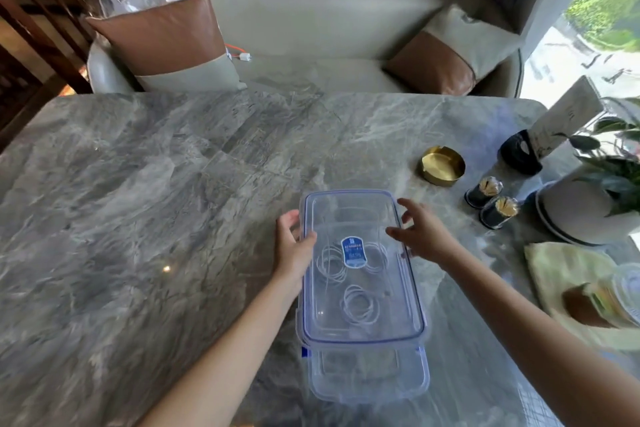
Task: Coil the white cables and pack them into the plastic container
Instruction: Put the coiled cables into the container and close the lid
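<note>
A clear plastic container (369, 374) with blue clips stands on the marble table, near the front middle. Its transparent lid (322, 308), with a blue label, lies on top, shifted toward the far side. Through the lid I see three white coiled cables (360, 305) inside. My left hand (292, 244) grips the lid's left edge, thumb on top. My right hand (420, 230) hovers at the lid's right edge with fingers spread; it is blurred and I cannot tell if it touches the lid.
To the right stand a gold ashtray (442, 165), two toothpick jars (491, 206), a white plant pot (585, 211), a black holder with a card (519, 152) and a yellow-green cloth (561, 274). A sofa with cushions (166, 42) lies beyond the table (138, 201).
</note>
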`<control>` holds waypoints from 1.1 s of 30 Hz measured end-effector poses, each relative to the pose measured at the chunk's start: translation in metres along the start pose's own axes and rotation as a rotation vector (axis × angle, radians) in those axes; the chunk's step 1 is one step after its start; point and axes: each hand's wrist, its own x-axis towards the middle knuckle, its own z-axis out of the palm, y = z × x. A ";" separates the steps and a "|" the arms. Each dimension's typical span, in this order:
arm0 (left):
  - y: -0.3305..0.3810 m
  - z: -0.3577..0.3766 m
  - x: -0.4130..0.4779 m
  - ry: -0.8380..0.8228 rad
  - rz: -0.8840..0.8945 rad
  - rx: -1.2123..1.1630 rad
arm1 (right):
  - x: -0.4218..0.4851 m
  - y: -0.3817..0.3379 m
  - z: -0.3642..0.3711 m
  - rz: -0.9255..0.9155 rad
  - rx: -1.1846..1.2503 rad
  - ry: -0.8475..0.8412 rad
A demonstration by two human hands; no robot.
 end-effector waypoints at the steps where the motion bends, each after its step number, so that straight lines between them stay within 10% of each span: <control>1: -0.002 0.001 -0.007 0.007 0.030 -0.023 | -0.006 0.002 0.001 -0.025 -0.052 0.021; 33: -0.061 -0.007 -0.075 -0.165 0.102 0.153 | -0.081 0.050 0.056 -0.075 -0.108 0.203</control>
